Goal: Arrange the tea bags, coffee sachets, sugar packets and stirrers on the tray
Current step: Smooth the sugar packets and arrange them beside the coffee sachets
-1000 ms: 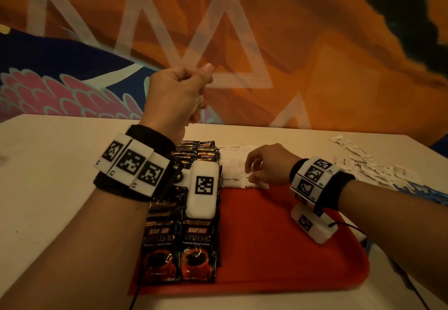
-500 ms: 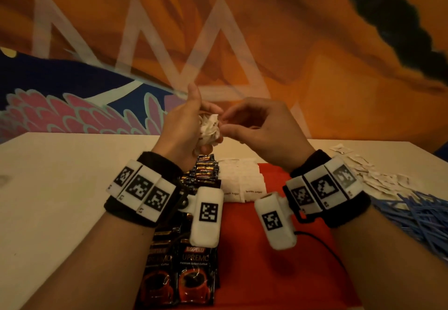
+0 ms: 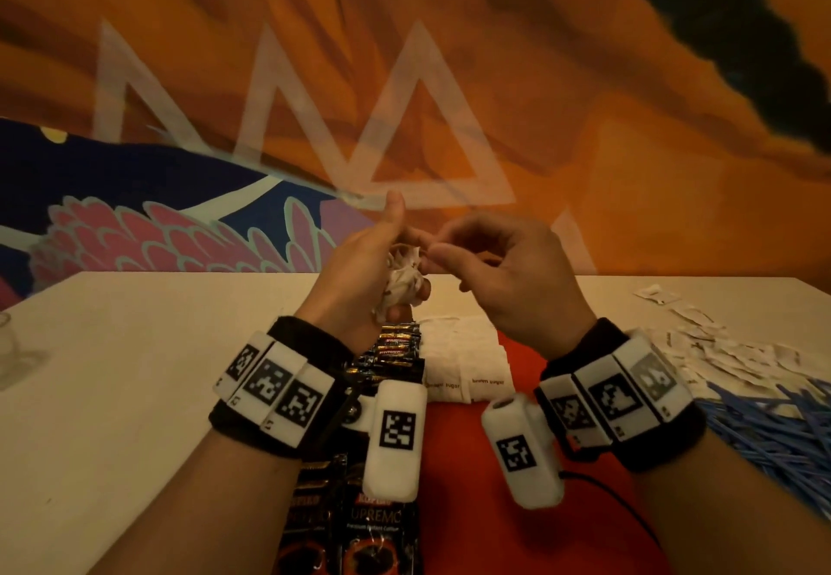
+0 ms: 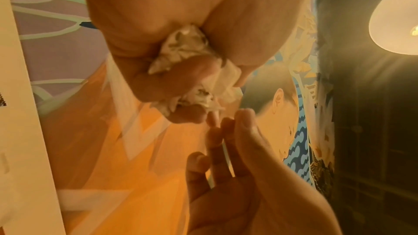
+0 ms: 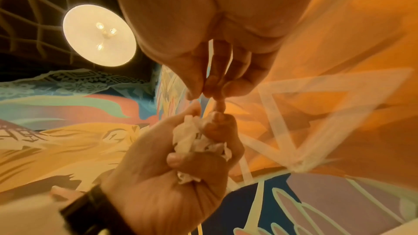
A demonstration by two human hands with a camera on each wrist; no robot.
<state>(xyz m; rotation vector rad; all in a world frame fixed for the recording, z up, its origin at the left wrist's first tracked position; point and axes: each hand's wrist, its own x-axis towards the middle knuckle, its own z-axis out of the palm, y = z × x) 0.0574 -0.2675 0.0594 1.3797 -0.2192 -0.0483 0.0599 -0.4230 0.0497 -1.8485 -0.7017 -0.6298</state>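
My left hand is raised above the far end of the red tray and grips a crumpled bunch of white sugar packets in its fist, thumb pointing up. My right hand is level with it, fingertips pinched together at the top edge of the bunch, on a packet's tip. On the tray lie black coffee sachets in rows at the left and a row of white sugar packets at the far end. The left wrist view shows the bunch squeezed between palm and fingers.
Loose white packets are scattered on the white table at the right, with a heap of blue stirrers in front of them. A glass stands at the table's left edge. A painted wall rises behind the table.
My right hand rose from the sugar row on the tray to the bunch in my left hand and now pinches at its top. The left hand turned, thumb up.
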